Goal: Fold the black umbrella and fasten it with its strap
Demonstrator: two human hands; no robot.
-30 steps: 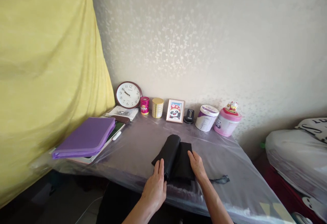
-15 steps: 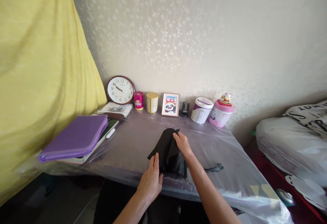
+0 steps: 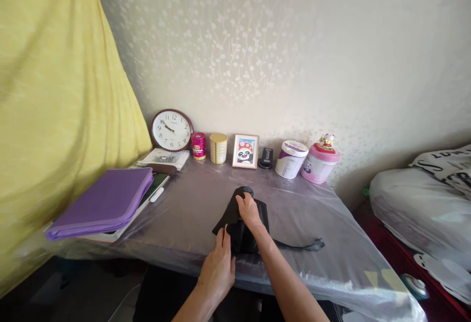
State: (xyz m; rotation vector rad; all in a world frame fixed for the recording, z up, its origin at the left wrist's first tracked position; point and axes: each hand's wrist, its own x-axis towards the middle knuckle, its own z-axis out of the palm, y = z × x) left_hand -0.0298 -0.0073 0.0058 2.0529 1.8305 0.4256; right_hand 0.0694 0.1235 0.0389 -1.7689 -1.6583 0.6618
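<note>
A black folded cloth-like item [image 3: 231, 210] lies near the front edge of the table [image 3: 191, 204], with a thin black strap [image 3: 301, 247] trailing to the right. My left hand [image 3: 218, 265] grips its near left edge, fingers on top and thumb at the side. At its upper part, my right hand [image 3: 250, 211] has its fingers closed on the black material. The underside of the item is hidden.
Along the wall stand a clock [image 3: 171, 130], a pink can [image 3: 198, 146], a yellow can [image 3: 218, 148], a panda picture frame [image 3: 245, 151] and two tubs [image 3: 291, 159]. A purple folder [image 3: 103, 199] lies at the left, and bagged bedding [image 3: 415, 199] is at the right.
My right hand has moved left and slightly down across the black item, folding material over. More of the item's right part and the strap now shows. My left hand stays nearly in place.
</note>
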